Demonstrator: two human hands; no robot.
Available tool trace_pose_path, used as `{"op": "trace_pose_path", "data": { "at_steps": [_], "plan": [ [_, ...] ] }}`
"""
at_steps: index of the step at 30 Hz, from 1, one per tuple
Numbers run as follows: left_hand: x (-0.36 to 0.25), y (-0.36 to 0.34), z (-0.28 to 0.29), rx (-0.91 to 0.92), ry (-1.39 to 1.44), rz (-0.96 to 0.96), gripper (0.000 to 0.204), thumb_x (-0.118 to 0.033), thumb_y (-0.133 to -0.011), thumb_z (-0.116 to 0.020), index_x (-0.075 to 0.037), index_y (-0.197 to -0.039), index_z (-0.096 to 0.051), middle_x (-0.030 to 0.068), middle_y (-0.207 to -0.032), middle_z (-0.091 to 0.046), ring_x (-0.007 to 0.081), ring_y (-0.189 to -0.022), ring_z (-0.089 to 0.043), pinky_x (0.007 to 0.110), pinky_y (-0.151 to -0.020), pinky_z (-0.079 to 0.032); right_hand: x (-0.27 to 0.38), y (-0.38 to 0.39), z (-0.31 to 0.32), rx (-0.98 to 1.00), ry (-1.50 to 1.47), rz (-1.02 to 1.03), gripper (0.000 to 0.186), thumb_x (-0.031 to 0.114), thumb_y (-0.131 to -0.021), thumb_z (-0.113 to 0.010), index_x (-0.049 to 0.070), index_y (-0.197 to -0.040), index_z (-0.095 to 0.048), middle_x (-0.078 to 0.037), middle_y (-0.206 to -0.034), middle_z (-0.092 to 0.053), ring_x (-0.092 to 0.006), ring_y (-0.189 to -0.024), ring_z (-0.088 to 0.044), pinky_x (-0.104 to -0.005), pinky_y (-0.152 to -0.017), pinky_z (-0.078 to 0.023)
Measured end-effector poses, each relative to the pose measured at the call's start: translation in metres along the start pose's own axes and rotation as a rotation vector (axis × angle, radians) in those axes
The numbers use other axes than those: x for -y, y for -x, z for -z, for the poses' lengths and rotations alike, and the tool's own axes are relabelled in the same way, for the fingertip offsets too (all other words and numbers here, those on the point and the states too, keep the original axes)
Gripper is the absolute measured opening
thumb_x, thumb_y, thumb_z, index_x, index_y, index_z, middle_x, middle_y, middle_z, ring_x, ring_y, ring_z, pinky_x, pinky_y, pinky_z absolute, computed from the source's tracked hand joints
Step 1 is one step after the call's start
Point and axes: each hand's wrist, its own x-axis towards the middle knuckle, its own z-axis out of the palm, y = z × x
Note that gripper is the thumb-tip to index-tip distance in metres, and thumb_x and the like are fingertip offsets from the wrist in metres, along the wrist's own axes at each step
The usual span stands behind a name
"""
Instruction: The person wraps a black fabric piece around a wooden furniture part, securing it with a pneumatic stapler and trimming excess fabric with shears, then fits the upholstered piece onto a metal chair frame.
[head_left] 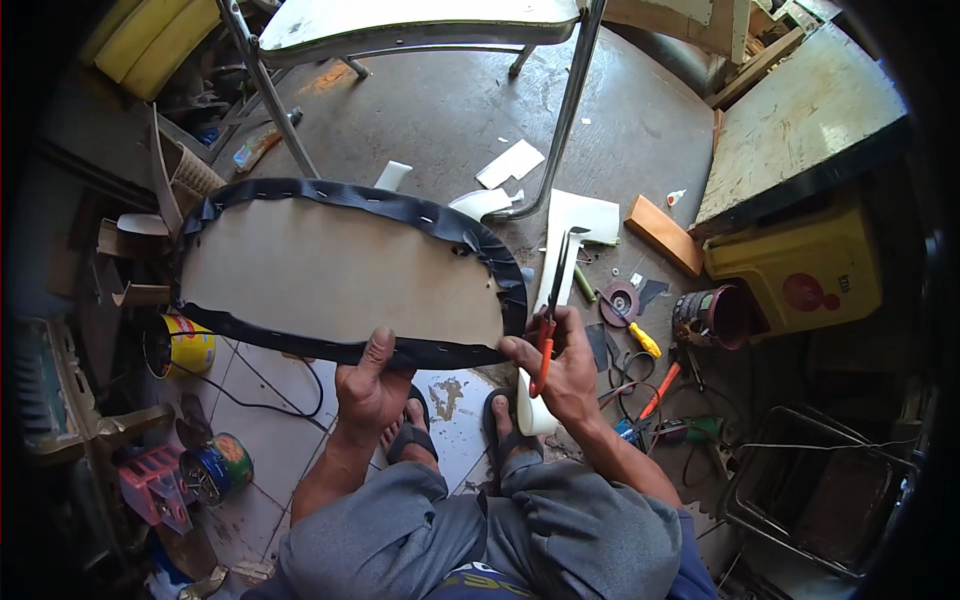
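An oval seat panel (340,265) lies tilted in front of me, its underside up. It is a tan board with black covering folded over its rim and stapled down. My left hand (374,390) is closed on the near edge, thumb on top and fingers hidden underneath. At the right end, the thumb of my right hand (565,370) presses the panel's edge. That same hand is closed round long, dark-jawed pincers (547,345) with red handles, the jaws pointing away from me. Some of the black covering is ragged near the far right of the rim.
A metal-framed chair (420,25) stands ahead. White offcuts (510,163), a wooden block (663,235), a yellow screwdriver (644,340) and an open can (712,318) lie to the right. At left are a yellow tin (190,347), a black cable (275,402) and a pink organiser (155,485).
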Motion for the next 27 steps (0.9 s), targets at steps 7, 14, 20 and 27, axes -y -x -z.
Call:
{"op": "trace_pose_path", "data": {
  "at_steps": [7, 14, 20, 27],
  "plan": [
    [-0.003, 0.005, 0.008, 0.013, -0.037, -0.061, 0.042, -0.014, -0.104, -0.058, -0.005, -0.144, -0.050, 0.0131, -0.136, -0.062, 0.0280, -0.128, -0.060, 0.049, -0.112, -0.047, -0.002, -0.009, -0.012, 0.052, 0.002, 0.101, 0.051, 0.024, -0.088, -0.085, -0.001, -0.120, -0.054, -0.005, -0.092, -0.066, -0.0101, -0.084, -0.060, -0.0270, -0.076, -0.052],
    [-0.005, -0.002, 0.011, 0.018, 0.050, -0.036, 0.041, -0.014, -0.104, -0.058, -0.004, -0.143, -0.051, 0.0135, -0.135, -0.063, 0.0278, -0.128, -0.060, 0.048, -0.112, -0.048, 0.009, -0.007, 0.001, 0.136, 0.077, 0.098, 0.047, 0.022, -0.088, -0.084, 0.001, -0.119, -0.055, -0.008, -0.093, -0.067, -0.0115, -0.079, -0.063, -0.0292, -0.070, -0.055],
    [-0.019, -0.007, 0.019, -0.006, 0.020, -0.102, 0.028, -0.014, -0.104, -0.058, 0.000, -0.128, -0.061, 0.0120, -0.121, -0.070, 0.0270, -0.115, -0.068, 0.047, -0.106, -0.053, 0.011, -0.021, 0.056, 0.227, 0.746, 0.760, 0.056, 0.035, -0.073, -0.093, 0.006, -0.108, -0.061, -0.006, -0.085, -0.063, -0.0227, -0.070, -0.063, -0.0350, -0.062, -0.053],
    [-0.024, -0.008, 0.006, -0.109, 0.008, -0.094, 0.024, -0.016, -0.104, -0.060, 0.001, -0.121, -0.064, 0.0138, -0.116, -0.071, 0.0271, -0.109, -0.070, 0.046, -0.101, -0.056, 0.055, -0.046, 0.079, 0.500, 1.250, 1.048, 0.052, 0.044, -0.078, -0.082, 0.009, -0.111, -0.062, -0.002, -0.092, -0.058, -0.0214, -0.090, -0.060, -0.0371, -0.080, -0.051]
  ]
}}
